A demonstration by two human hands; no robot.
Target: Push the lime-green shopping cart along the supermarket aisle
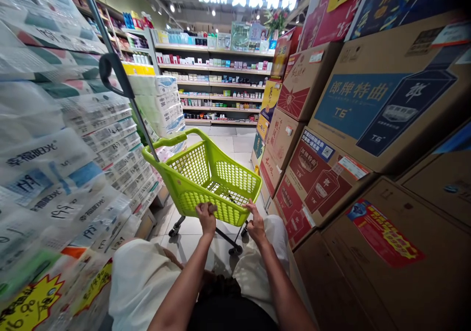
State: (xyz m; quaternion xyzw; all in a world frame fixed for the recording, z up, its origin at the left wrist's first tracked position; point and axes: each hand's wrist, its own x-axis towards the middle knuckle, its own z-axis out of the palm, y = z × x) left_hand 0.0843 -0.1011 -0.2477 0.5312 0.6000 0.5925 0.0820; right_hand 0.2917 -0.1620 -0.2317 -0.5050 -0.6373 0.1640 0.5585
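Observation:
A lime-green plastic shopping basket on wheels (191, 193) stands tilted in front of my knees, with nothing visible inside it. Its long grey pull handle (117, 76) rises up to the left. At the basket's near wall is my left hand (206, 218), its fingers curled closed; whatever they may grip is hidden. My right hand (256, 224) is by the near right corner, index finger stretched toward the rim and the other fingers partly bent. Whether that fingertip touches the plastic I cannot tell.
Wrapped paper packs (66, 174) are stacked high on the left. Large cardboard cartons (353, 95) form a wall on the right. Tiled floor (231, 142) runs between them toward shelves of small products (221, 83) at the back. Black caster wheels (235, 249) stick out below the basket.

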